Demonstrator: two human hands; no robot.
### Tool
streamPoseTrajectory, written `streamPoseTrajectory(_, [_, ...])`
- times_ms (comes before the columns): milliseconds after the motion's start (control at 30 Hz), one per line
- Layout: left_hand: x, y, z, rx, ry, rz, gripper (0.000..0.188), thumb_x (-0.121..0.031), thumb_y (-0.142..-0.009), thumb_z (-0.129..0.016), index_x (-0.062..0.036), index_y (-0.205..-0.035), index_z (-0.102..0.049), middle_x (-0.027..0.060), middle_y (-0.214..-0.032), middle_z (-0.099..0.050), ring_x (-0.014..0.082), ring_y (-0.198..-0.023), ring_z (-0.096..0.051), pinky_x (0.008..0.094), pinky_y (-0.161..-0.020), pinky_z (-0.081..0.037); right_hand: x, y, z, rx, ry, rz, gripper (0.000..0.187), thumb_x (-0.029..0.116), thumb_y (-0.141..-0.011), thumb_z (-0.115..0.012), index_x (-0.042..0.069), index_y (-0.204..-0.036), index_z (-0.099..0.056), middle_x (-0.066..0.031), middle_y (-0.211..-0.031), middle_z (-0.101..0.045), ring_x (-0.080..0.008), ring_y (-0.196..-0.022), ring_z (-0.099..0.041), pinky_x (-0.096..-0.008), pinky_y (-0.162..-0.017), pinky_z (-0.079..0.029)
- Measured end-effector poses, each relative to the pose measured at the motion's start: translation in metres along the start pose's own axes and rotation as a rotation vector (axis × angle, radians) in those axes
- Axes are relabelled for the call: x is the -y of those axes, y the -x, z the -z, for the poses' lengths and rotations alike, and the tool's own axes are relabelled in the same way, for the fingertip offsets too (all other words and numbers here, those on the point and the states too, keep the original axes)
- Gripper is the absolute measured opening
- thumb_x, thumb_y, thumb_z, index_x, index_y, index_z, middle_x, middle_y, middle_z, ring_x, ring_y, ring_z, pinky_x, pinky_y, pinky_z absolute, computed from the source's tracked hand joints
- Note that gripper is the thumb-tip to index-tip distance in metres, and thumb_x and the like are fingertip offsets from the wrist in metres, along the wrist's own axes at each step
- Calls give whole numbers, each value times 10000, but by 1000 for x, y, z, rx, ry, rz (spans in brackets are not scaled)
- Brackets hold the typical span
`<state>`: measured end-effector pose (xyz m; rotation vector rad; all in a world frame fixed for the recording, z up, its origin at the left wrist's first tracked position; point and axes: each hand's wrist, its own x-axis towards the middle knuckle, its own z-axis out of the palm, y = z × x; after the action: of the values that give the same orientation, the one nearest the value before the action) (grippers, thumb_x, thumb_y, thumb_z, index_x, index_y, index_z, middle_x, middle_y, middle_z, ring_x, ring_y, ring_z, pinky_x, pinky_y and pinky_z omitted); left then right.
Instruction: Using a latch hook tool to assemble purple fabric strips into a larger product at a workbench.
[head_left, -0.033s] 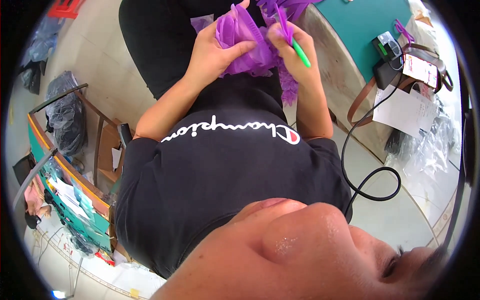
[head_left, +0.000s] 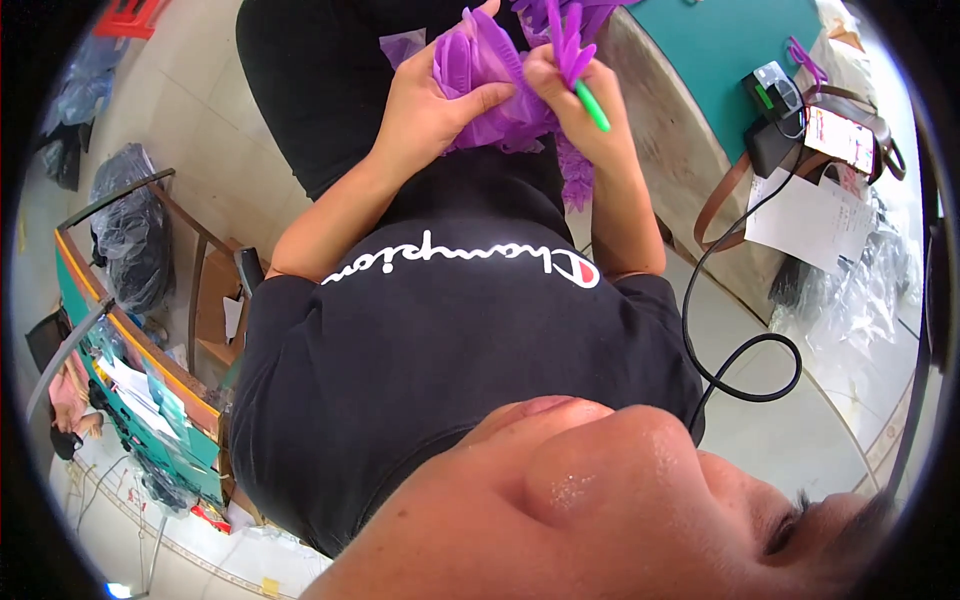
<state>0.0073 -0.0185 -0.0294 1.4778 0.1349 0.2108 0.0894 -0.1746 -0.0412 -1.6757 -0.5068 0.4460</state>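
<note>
In my left hand [head_left: 425, 115] is a bunch of translucent purple plastic pieces [head_left: 478, 65], with ribbed curved edges. The thumb presses on its near side and the fingers go behind it. Close by on the right, my right hand [head_left: 590, 110] is closed round a thin tool with a green handle [head_left: 592, 106]; its working end is hidden. Narrow purple strips [head_left: 570, 50] fan out above the right fingers. Below the hands hangs a lacy purple strip [head_left: 575, 178]. My thighs in black trousers are under the work.
At right stands a green-topped table [head_left: 690, 60] with a small black device [head_left: 775, 95], a lit phone [head_left: 840, 140] and more purple strips. A black cable [head_left: 690, 310] loops down beside me. Left are a green-topped bench [head_left: 130, 350], a bagged dark bundle [head_left: 135, 230] and another person [head_left: 70, 400].
My right hand has shifted slightly left and turned, bringing the green handle with it. The purple strips above it now spread into a fan. My left hand stays nearly still.
</note>
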Motion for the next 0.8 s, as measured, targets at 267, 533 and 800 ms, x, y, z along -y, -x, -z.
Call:
streamPoseTrajectory(267, [9,-4,15,11,-507,-165,620,-37,-773,-711,-46,-1326,-432,75,-1111,-600,125,-956,-591,274,-866,-464,3,6,22,204,-58,-90,194,214,-882,-597,47,-789,-570,39,-666,-498,-42,-644,-437,-225,-553,-337])
streamPoseTrajectory(533, [26,-18,55,-69,306,232,593,-33,-771,-716,-16,-1297,-443,66,-971,-628,151,-898,-607,287,-835,-485,24,30,106,113,-1145,437,324,334,-917,-484,158,-665,-384,41,-590,-324,-103,-569,-277,-277,-554,-221])
streamPoseTrajectory(800, [-1,-4,23,135,431,226,474,-8,-757,-719,-20,-1170,-489,62,-996,-615,167,-941,-615,306,-850,-500,16,22,36,147,-612,265,348,325,-924,-394,131,-641,-339,-7,-561,-315,-141,-518,-286,-315,-497,-225])
